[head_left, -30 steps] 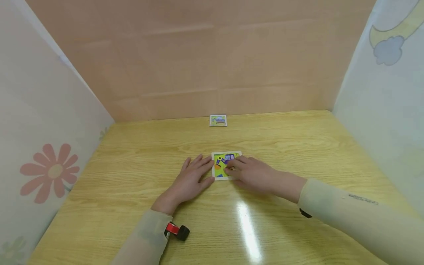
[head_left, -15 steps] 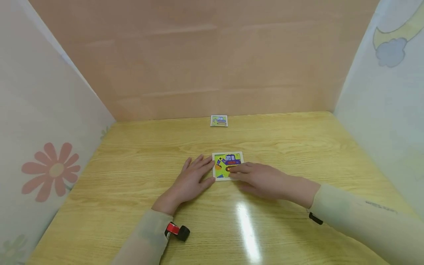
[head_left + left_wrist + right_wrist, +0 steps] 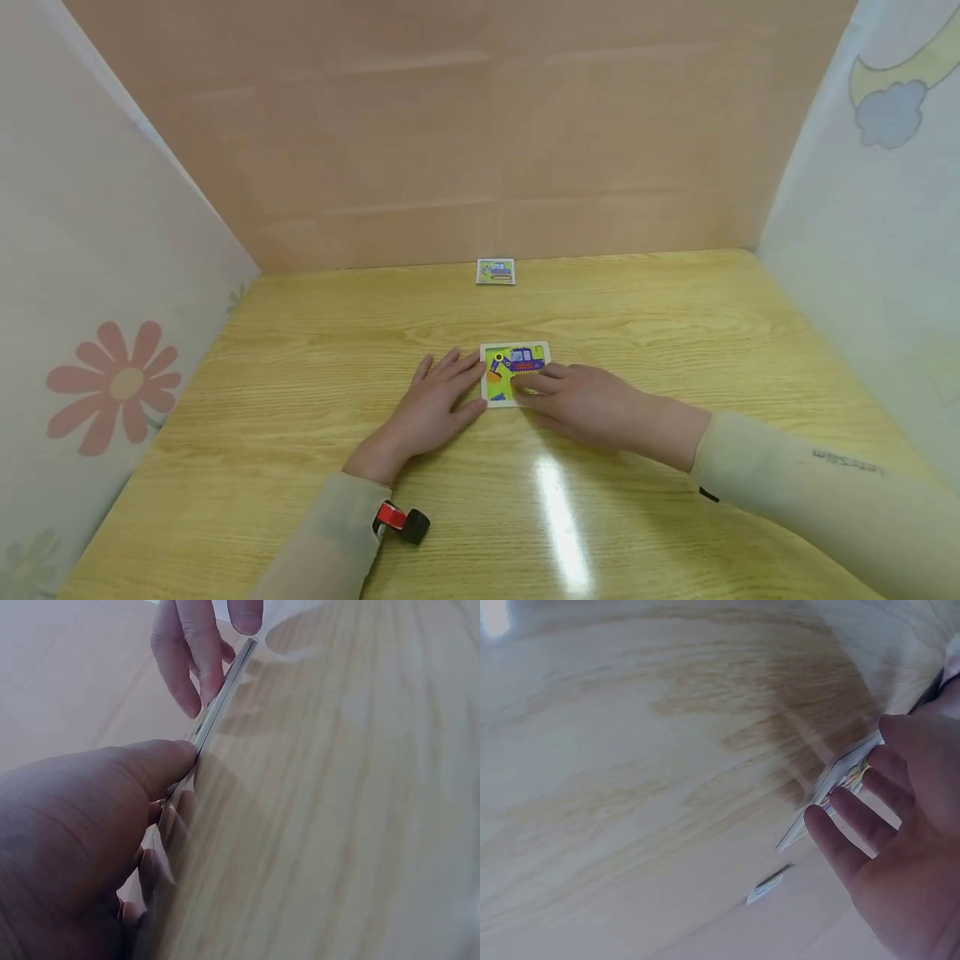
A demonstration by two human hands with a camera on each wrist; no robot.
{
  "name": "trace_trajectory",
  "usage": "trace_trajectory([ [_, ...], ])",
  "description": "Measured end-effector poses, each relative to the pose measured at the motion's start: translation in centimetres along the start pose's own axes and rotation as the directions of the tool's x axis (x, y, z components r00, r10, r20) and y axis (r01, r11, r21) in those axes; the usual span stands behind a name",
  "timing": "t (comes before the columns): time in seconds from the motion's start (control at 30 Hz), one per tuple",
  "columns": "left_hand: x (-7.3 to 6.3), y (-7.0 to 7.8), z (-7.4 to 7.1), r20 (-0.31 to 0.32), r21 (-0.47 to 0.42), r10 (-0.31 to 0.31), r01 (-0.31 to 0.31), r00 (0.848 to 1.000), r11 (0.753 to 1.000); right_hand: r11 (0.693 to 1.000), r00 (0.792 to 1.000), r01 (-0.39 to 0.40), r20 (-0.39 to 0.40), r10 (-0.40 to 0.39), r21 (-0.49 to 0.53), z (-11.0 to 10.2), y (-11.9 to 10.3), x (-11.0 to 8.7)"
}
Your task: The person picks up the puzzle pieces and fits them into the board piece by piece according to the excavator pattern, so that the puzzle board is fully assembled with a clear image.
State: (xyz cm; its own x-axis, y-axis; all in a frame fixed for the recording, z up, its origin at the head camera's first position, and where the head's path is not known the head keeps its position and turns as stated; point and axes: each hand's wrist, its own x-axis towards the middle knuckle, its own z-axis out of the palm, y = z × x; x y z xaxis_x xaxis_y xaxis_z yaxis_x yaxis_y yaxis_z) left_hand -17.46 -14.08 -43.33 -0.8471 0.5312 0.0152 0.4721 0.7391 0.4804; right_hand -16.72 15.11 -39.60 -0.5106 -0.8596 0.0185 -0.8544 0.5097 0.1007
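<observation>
A white-framed square picture puzzle (image 3: 516, 360) with a blue excavator on green lies flat on the wooden table. My left hand (image 3: 429, 408) rests palm down with spread fingers, its thumb and a fingertip at the puzzle's left edge. In the left wrist view, the thumb (image 3: 161, 765) meets the thin side of the puzzle (image 3: 225, 694). My right hand (image 3: 588, 408) reaches over the lower right part and hides the excavator's tracks. Seen from the right wrist, its fingers (image 3: 862, 821) are slightly bent and apart, the tips close over the picture.
A small card (image 3: 495, 272) with a similar excavator picture lies at the table's back edge. Behind it rises a brownish-pink backdrop (image 3: 480, 150). Pale panels flank the table, with a flower (image 3: 123, 386) on the left one.
The right hand first drew back to the right and toward me, uncovering the cab, then shifted slightly left over the tracks. The left hand and the puzzle stay in place.
</observation>
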Motion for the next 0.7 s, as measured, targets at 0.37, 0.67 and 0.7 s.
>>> trace_trajectory([
  [0.37,-0.1,-0.1,-0.2,-0.001,-0.007,-0.002,0.002,1.0,1.0,0.996,0.999,0.025,-0.042,-0.021,0.091,-0.1,0.3,0.0],
  [0.67,-0.1,-0.1,0.0,-0.002,-0.019,0.005,-0.005,1.0,1.0,1.0,1.0,0.005,0.004,-0.005,0.024,-0.3,0.1,0.9],
  [0.7,0.0,-0.1,0.0,-0.001,-0.017,0.007,-0.007,1.0,1.0,1.0,1.0,0.01,0.006,-0.01,0.005,-0.3,0.1,1.1],
])
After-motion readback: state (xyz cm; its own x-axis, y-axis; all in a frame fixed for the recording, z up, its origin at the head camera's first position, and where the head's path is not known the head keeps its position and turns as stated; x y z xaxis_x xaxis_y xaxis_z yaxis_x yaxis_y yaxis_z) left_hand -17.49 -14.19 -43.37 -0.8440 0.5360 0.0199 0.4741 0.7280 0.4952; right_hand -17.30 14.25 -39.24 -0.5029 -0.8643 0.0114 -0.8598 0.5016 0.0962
